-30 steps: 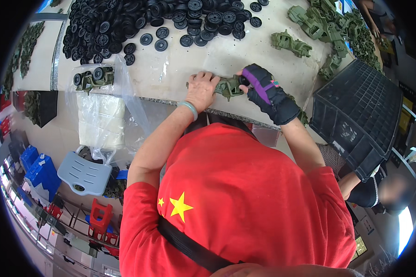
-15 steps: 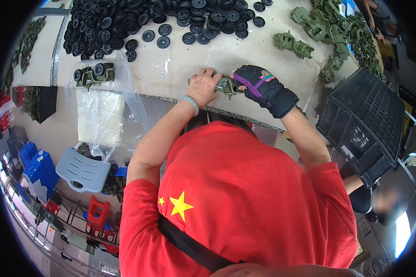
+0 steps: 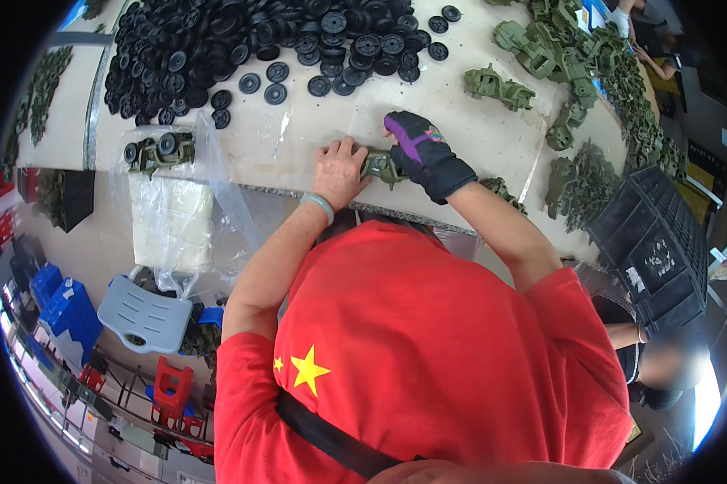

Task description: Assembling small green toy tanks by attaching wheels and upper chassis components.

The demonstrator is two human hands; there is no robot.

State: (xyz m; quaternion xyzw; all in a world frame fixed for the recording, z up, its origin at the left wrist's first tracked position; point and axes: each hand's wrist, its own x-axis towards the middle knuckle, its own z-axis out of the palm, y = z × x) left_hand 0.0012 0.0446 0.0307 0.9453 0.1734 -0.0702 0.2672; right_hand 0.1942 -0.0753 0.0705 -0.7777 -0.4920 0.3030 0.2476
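Observation:
At the table's near edge, my bare left hand presses an olive-green plastic toy-vehicle chassis down on the tabletop. Its fingers wrap over the left part and hide it. My right hand wears a black and purple fingerless glove and sits at the chassis's right end. Those fingers are curled in, with the tips just above the chassis; whatever they pinch is hidden. Off to the left, a green chassis with black wheels rests on a clear plastic bag.
A big heap of black wheels covers the far left. Green chassis parts pile up at the far right, with one piece closer in. Another person's arm is beside a black crate at the right edge.
My right hand has shifted left, its fingertips now raised above the chassis. My left hand keeps its hold. The black crate has moved down and right, exposing a green heap of parts.

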